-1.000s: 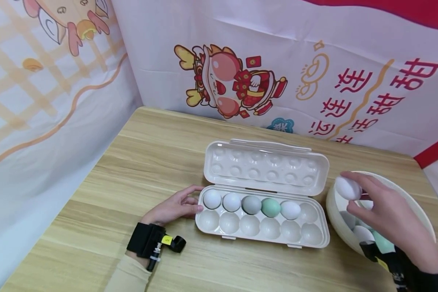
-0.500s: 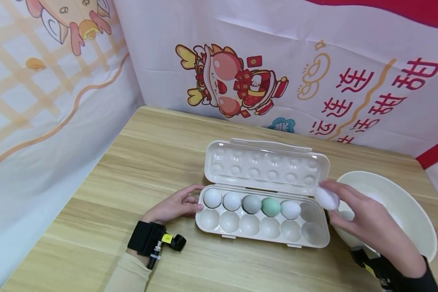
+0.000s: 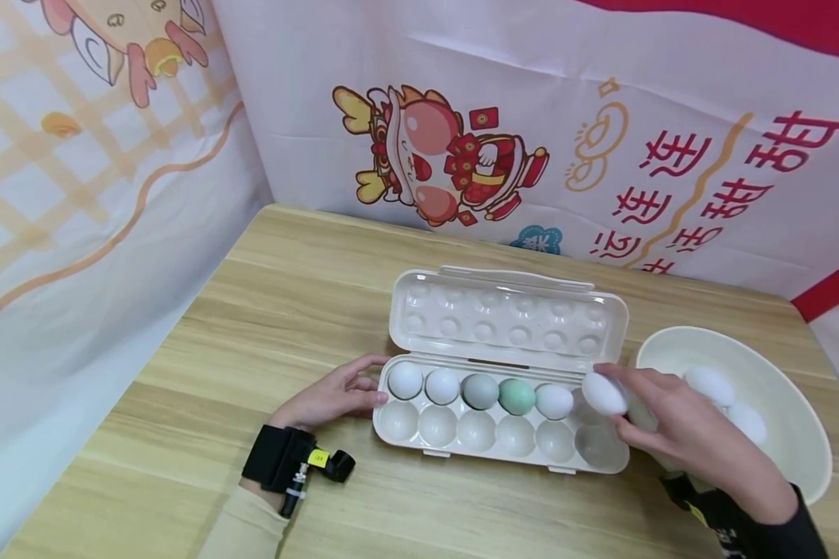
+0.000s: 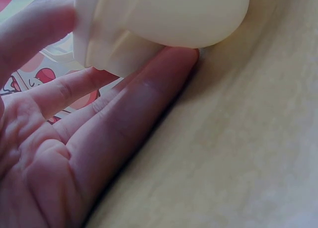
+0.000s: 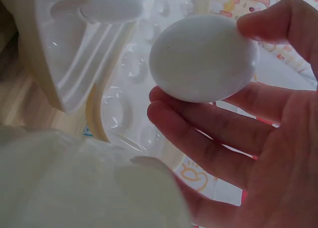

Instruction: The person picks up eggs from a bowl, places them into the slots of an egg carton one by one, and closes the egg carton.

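Observation:
In the head view my right hand [image 3: 699, 435] pinches a white egg [image 3: 604, 394] between thumb and fingers, over the right end of the egg box [image 3: 496, 460]. The right wrist view shows that egg [image 5: 201, 59] close up, held by the fingertips. The box's ribbed lid [image 3: 509, 320] stands open behind. Its back row holds white eggs, a grey egg [image 3: 480, 391] and a green egg [image 3: 516, 397]; the front row's cups are bare. At the left end, my left hand [image 3: 332, 397] grips the box's edge, thumb on the rim and fingers beneath in the left wrist view.
To the right of the box stands a cream bowl [image 3: 800, 435] with white eggs [image 3: 709, 386] showing, partly hidden by my right hand and forearm. Wooden tabletop [image 3: 252, 310] runs left and in front. A printed cloth [image 3: 308, 62] hangs behind the table.
My right hand has carried the white egg left from above the bowl to over the box's right end. My left hand and the box have stayed in place.

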Demonstrator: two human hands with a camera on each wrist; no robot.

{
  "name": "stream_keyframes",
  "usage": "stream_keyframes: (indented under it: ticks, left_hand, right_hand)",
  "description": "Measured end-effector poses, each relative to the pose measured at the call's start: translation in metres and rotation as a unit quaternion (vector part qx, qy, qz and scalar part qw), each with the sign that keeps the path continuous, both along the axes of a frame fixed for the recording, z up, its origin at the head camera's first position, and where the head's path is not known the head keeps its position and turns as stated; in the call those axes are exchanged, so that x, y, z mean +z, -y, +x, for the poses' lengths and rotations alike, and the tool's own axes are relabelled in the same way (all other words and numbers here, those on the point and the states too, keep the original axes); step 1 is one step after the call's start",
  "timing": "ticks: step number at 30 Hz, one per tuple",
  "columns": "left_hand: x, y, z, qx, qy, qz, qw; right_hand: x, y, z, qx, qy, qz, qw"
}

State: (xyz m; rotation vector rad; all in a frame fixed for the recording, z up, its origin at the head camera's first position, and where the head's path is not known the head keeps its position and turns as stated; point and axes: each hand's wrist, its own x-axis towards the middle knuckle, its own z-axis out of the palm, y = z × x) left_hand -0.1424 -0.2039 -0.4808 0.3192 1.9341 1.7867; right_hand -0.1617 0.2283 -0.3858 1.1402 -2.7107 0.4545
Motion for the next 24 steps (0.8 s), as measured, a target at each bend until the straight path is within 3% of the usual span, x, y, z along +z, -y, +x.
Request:
stream_keyframes:
  ticks: [4, 13, 24]
  left_hand:
    - [0.000, -0.001, -0.001, -0.004, -0.001, 0.008, 1.0000]
    - [-0.001, -0.001, -0.001, -0.001, 0.005, 0.015, 0.9999]
    - [0.000, -0.001, 0.000, 0.002, 0.014, 0.015, 0.9998]
  right_hand:
    - [-0.005, 0.001, -0.002, -0.004, 0.007, 0.008, 0.9999]
    - [-0.011, 0.003, 0.000, -0.056, 0.037, 0.058, 0.9961]
    - [-0.020, 0.006, 0.000, -0.035, 0.018, 0.095, 0.9947]
